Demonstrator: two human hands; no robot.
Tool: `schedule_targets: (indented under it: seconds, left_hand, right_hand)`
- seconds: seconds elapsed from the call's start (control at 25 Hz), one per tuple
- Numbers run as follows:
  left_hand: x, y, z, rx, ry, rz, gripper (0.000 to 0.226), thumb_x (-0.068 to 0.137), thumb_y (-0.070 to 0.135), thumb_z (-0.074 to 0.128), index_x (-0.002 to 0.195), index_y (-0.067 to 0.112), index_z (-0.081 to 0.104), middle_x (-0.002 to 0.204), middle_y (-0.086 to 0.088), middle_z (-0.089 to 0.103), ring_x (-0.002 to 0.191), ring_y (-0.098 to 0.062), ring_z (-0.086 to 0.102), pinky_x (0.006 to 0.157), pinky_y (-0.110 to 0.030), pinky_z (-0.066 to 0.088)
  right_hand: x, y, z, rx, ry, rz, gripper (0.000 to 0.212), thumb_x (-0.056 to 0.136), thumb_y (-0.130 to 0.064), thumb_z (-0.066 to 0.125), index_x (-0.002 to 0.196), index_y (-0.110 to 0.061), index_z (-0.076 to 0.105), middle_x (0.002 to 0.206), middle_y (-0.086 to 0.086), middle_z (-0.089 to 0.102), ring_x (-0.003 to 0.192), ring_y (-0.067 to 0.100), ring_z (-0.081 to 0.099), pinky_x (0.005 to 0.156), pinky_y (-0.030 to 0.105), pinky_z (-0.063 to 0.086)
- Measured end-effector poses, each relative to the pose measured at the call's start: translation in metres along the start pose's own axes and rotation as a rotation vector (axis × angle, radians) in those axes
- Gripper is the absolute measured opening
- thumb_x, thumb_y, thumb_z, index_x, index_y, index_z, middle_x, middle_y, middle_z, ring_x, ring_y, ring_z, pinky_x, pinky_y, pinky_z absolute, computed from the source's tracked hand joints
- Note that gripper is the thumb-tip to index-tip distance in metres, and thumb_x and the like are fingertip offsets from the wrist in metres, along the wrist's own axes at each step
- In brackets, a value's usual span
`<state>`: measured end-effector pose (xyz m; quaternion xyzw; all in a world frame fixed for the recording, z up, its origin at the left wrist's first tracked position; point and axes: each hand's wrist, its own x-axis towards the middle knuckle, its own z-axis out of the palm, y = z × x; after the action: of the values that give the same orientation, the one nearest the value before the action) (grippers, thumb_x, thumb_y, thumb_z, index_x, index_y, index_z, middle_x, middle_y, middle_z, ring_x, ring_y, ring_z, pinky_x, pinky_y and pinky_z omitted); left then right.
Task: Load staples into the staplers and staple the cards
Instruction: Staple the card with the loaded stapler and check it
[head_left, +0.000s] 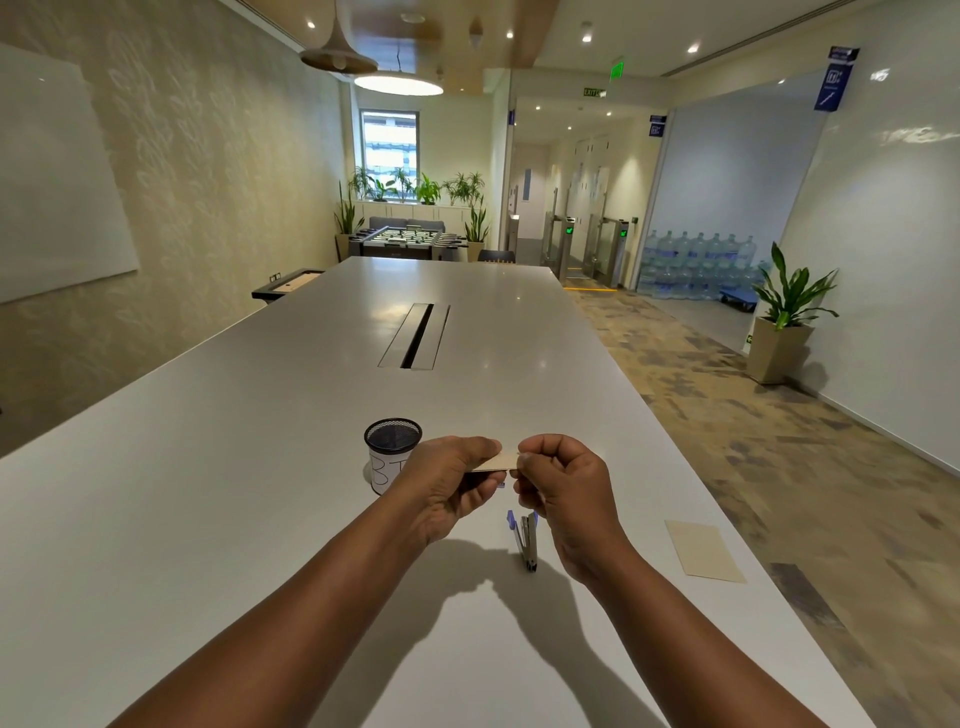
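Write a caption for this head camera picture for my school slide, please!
Two hands, left hand and right hand, hold a card above an open stapler on a white table.

Both forearms are bare right up to the frame's lower edge, with no sleeve on either. The left hand (447, 480) and right hand (563, 493) are bare too, their fingers unadorned, the nails short and plain.
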<state>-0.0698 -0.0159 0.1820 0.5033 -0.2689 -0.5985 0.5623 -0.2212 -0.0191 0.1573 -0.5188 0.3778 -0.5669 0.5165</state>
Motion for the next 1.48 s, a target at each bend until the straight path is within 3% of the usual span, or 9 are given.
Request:
schedule_targets:
  seconds: [0.28,0.48,0.72,0.92,1.24,1.48]
  left_hand:
    - [-0.001,0.003,-0.005,0.048,-0.107,-0.005,0.021,0.078,-0.006,0.079,0.099,-0.002,0.073,0.077,-0.016,0.076,0.061,-0.02,0.072,0.055,-0.024,0.059]
    - [0.0,0.001,0.0,0.037,-0.024,-0.009,0.014,0.084,0.003,0.076,0.095,-0.003,0.071,0.072,-0.019,0.074,0.052,-0.018,0.068,0.049,-0.024,0.058]
    - [-0.004,0.007,-0.004,-0.097,-0.096,-0.085,0.02,0.095,0.002,0.056,0.092,-0.008,0.073,0.073,-0.022,0.071,0.054,-0.021,0.069,0.051,-0.025,0.06]
    - [-0.008,0.012,-0.007,-0.113,-0.137,-0.095,0.025,0.096,0.001,0.05,0.094,-0.008,0.073,0.081,-0.025,0.073,0.058,-0.023,0.071,0.054,-0.026,0.062]
    - [-0.012,0.014,-0.005,-0.119,-0.163,-0.037,0.019,0.1,0.0,0.053,0.109,-0.005,0.068,0.081,-0.025,0.075,0.061,-0.02,0.073,0.054,-0.024,0.061]
    - [-0.011,0.013,-0.003,-0.121,-0.115,0.017,0.012,0.094,0.002,0.067,0.105,-0.002,0.068,0.076,-0.021,0.074,0.054,-0.015,0.068,0.05,-0.021,0.058]
  right_hand:
    - [0.001,0.001,-0.002,0.005,0.034,0.013,0.011,0.09,-0.001,0.064,0.091,-0.01,0.07,0.069,0.009,0.068,0.065,0.021,0.061,0.061,0.031,0.053]
    - [-0.001,-0.001,-0.001,0.01,0.012,0.011,0.011,0.089,-0.001,0.063,0.091,-0.009,0.069,0.07,0.01,0.067,0.064,0.021,0.06,0.06,0.032,0.052]
    - [0.0,-0.003,-0.002,0.065,0.043,0.048,0.008,0.09,-0.001,0.064,0.092,-0.005,0.07,0.072,0.014,0.068,0.062,0.02,0.06,0.06,0.03,0.053]
    - [0.002,-0.004,-0.001,0.129,0.057,0.082,0.008,0.093,-0.005,0.065,0.093,-0.004,0.072,0.073,0.014,0.07,0.058,0.017,0.061,0.057,0.026,0.054]
    - [0.002,-0.009,-0.003,0.304,0.093,0.171,0.008,0.093,-0.006,0.067,0.088,-0.006,0.075,0.074,0.014,0.071,0.058,0.017,0.063,0.055,0.024,0.055]
    - [0.002,-0.011,-0.003,0.359,0.089,0.182,0.014,0.092,-0.006,0.069,0.082,-0.011,0.078,0.075,0.014,0.071,0.061,0.016,0.065,0.056,0.024,0.056]
